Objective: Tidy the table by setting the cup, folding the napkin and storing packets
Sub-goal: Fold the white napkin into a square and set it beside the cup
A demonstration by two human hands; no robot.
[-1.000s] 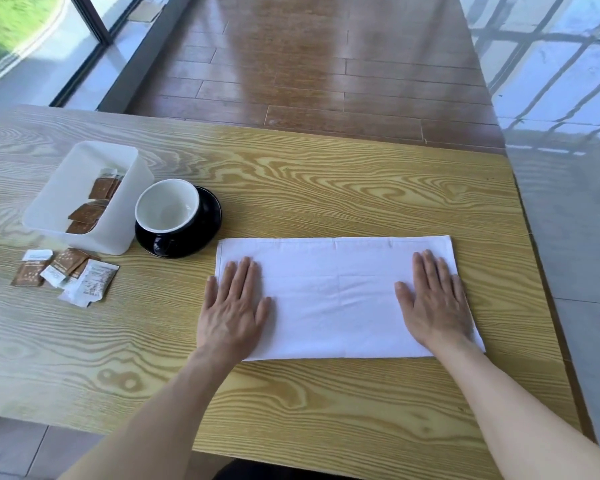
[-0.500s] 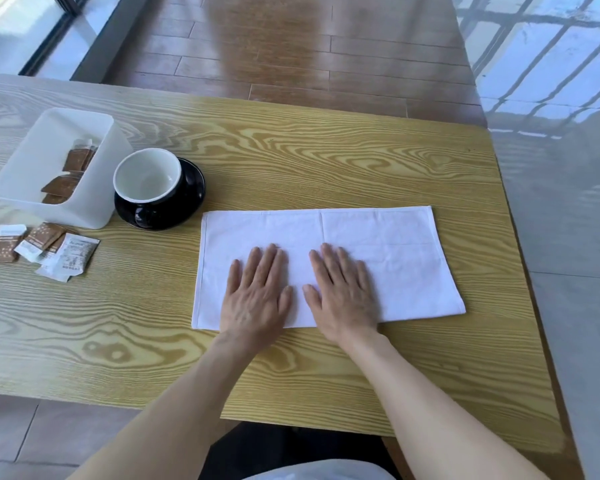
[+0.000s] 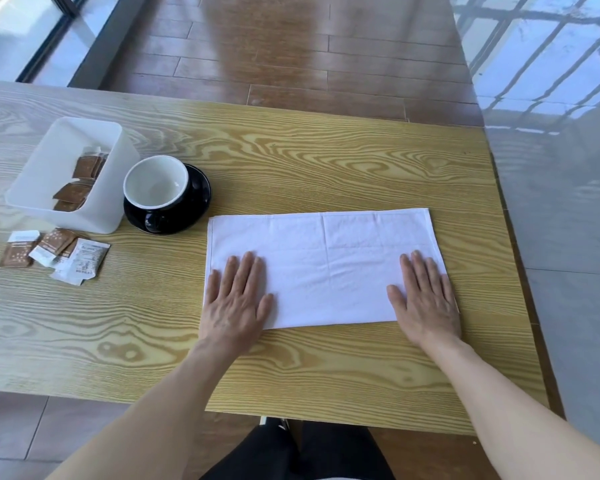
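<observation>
A white napkin (image 3: pixel 326 265), folded into a long rectangle, lies flat on the wooden table (image 3: pixel 291 161). My left hand (image 3: pixel 236 303) rests palm down on its near left corner, fingers spread. Flat on the near right corner lies my right hand (image 3: pixel 425 299). To the left, a black cup with a white inside (image 3: pixel 156 188) stands upright on a black saucer (image 3: pixel 200 192). A white bin (image 3: pixel 66 174) left of the cup holds a few brown packets (image 3: pixel 84 168). Several loose packets (image 3: pixel 56 252), brown and white, lie in front of the bin.
The table's right edge (image 3: pixel 510 271) runs close to my right hand, with grey floor beyond. The near table edge (image 3: pixel 326 419) is just in front of my dark-clothed legs. A wooden floor and a glass wall lie past the far edge.
Half a second ago both hands were together at the napkin's middle. They have slid apart along its near edge to the left and right corners. The napkin stays in place.
</observation>
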